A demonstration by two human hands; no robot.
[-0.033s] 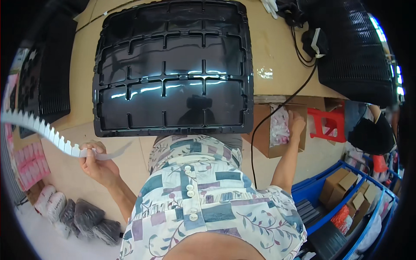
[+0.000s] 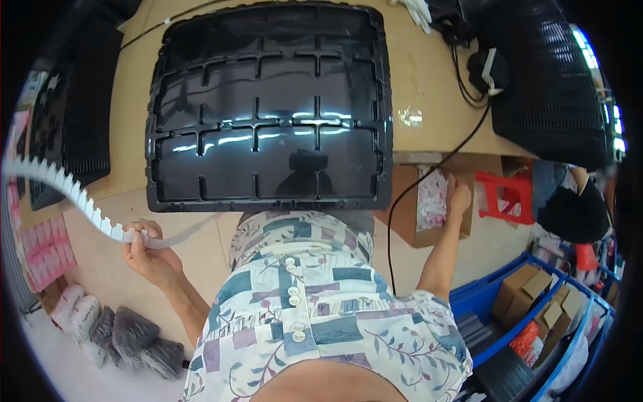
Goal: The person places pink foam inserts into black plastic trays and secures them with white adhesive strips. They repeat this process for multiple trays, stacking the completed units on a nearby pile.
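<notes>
Your left hand [image 2: 149,251] is out to your left side, below the table edge, with the fingers closed around a long white strip [image 2: 74,191] that has a row of square notches along one edge. The strip runs up and away to the left from your grip, curving toward the rim of the view, while a short plain tail pokes out to the right of your fingers toward the tray. Your right hand [image 2: 458,199] is reaching down on the right side into an open cardboard box [image 2: 407,216] that sits under the table edge; the hand rests at a bundle of clear bags with pink contents [image 2: 431,199] inside that box, but you cannot tell from here whether the fingers are closed on anything.

In front of you, on the tan table [image 2: 429,87], lies a large black moulded tray [image 2: 268,107] with shallow ribbed compartments, glossy and catching the light. A black cable [image 2: 429,177] drops from the table's right part down past the box. A red plastic stool [image 2: 506,194] stands just beside the box on the right. Further down on your right are blue crates [image 2: 492,305] holding small cardboard cartons [image 2: 522,291]. On the floor at your left lie grey and white filled bags [image 2: 114,331], near a stack of pink packets [image 2: 43,251]
</notes>
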